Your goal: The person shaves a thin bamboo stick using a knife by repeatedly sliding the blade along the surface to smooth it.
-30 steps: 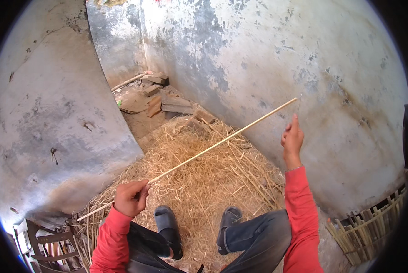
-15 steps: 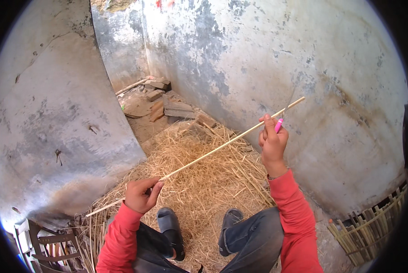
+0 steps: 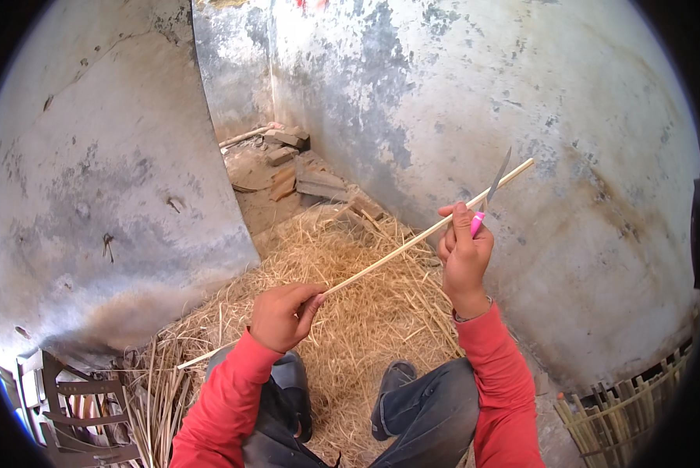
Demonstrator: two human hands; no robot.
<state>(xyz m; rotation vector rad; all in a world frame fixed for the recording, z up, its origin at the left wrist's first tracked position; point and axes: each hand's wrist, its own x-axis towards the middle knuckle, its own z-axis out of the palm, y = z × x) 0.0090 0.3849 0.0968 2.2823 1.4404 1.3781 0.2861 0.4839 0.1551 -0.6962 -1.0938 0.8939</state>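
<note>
A long, thin, pale strip that looks like split bamboo [image 3: 389, 256] slants up from lower left to upper right between my hands. My left hand [image 3: 286, 313] pinches it along its lower part, and its tail end sticks out past my wrist. In my right hand [image 3: 467, 257] is a knife [image 3: 499, 179] with a pink handle, its narrow blade pointing up and crossing the strip. The fingers of that hand also press on the strip just below the blade. Whether the edge cuts into the strip I cannot tell.
Straw-like shavings [image 3: 342, 335] cover the floor around my feet. Bricks [image 3: 287, 140] and a broken slab [image 3: 320, 184] lie at the far corner. At lower left stand a dark chair [image 3: 85, 413] and a bundle of strips [image 3: 159, 405]; a slatted basket [image 3: 623, 421] is at lower right. Stained walls [image 3: 459, 93] rise close by.
My left hand has slid up and to the right, closer to my right hand. The knife blade now shows more fully. The view has shifted slightly.
</note>
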